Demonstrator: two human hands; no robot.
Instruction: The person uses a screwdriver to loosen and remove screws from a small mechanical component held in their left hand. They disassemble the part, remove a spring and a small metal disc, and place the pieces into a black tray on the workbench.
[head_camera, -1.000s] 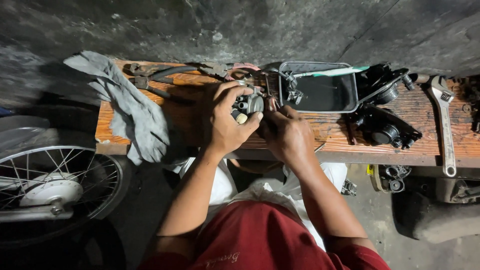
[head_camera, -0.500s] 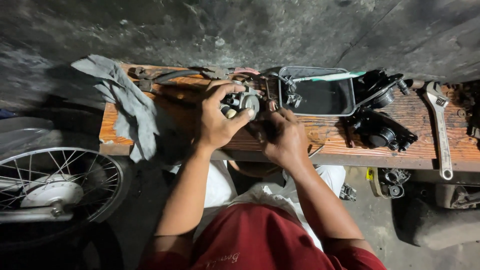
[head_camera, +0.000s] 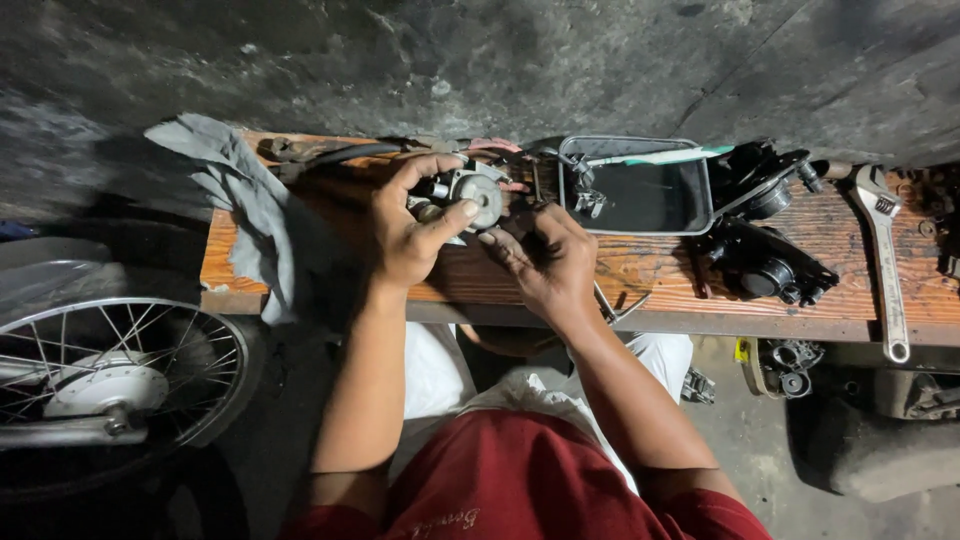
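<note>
Clamped in the left hand's grip, a small round metal engine part sits just above the wooden counter. Right hand curls beside it, its hold unclear. Grey rag lies left; metal tray and wrench right.

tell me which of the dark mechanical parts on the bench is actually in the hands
The small metal part with the round silvery face, gripped by the left hand; the right hand touches it. The black parts lie untouched beside the tray.

Motorcycle repair workshop: wooden bench, wrench, spoked wheel, engine parts.
</note>
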